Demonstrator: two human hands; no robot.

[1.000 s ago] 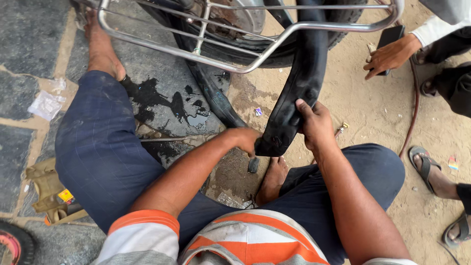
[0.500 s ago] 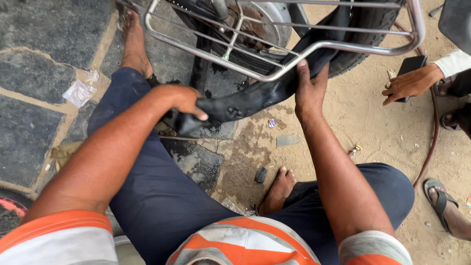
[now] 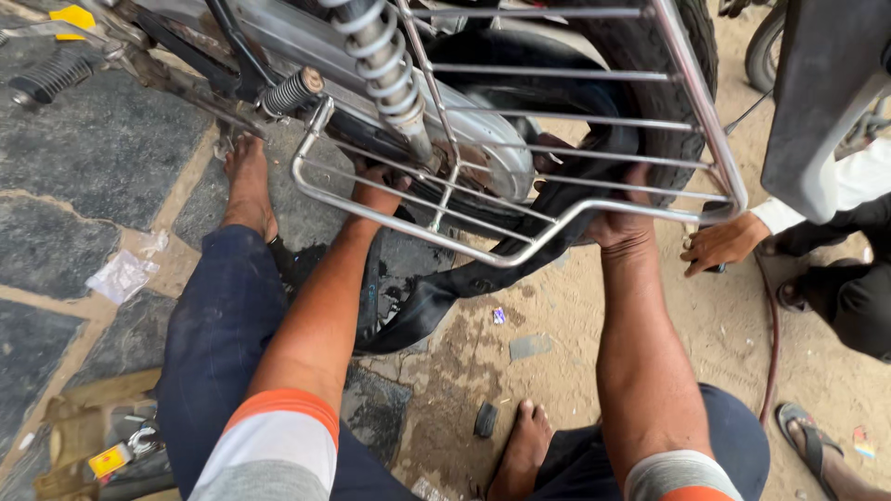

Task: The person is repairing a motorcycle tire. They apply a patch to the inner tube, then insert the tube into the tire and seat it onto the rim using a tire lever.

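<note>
I see a floppy black rubber inner tube [image 3: 436, 297] hanging from the motorcycle's rear wheel [image 3: 650, 83] to the ground. My right hand [image 3: 617, 223] grips its top end behind the chrome rack [image 3: 520, 209]. My left hand [image 3: 376, 190] reaches under the rack; I cannot tell if it is closed.

head view, looking down, close wheel [image 3: 650, 83]

Dark stone paving [image 3: 102, 148] on the left, sandy ground [image 3: 557, 362] on the right. Clear plastic scrap [image 3: 119, 275] lies on the paving. Coil shock [image 3: 385, 65] upper middle, footpeg [image 3: 51, 76] top left. Another person's hand [image 3: 722, 243] rests on the sand at right, sandal [image 3: 806, 436] bottom right, thin hose [image 3: 768, 343] beside it.
</note>
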